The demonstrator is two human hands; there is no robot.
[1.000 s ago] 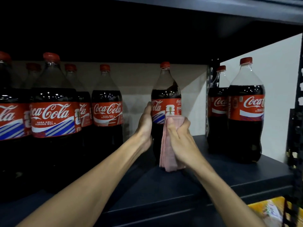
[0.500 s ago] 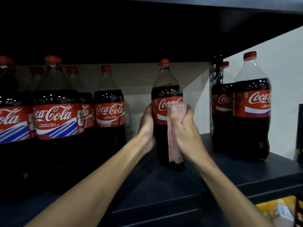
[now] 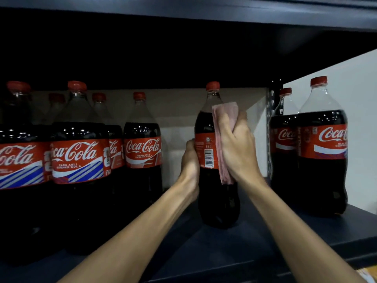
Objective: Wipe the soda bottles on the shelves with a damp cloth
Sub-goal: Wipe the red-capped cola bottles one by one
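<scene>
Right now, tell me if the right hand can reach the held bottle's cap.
Probably yes: the right hand presses the cloth on the bottle just below its red cap; nothing stands between.

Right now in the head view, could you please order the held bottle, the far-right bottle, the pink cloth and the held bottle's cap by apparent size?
1. held bottle and far-right bottle: alike, not ranked
2. pink cloth
3. cap

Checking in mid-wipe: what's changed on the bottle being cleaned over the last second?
The right hand slid the pink cloth up the middle bottle, from the lower label to its shoulder. The bottle turned: the logo rotated away and the barcode now faces the camera. The left hand still grips its left side; it stays on the shelf, neighbouring bottles unmoved.
</scene>
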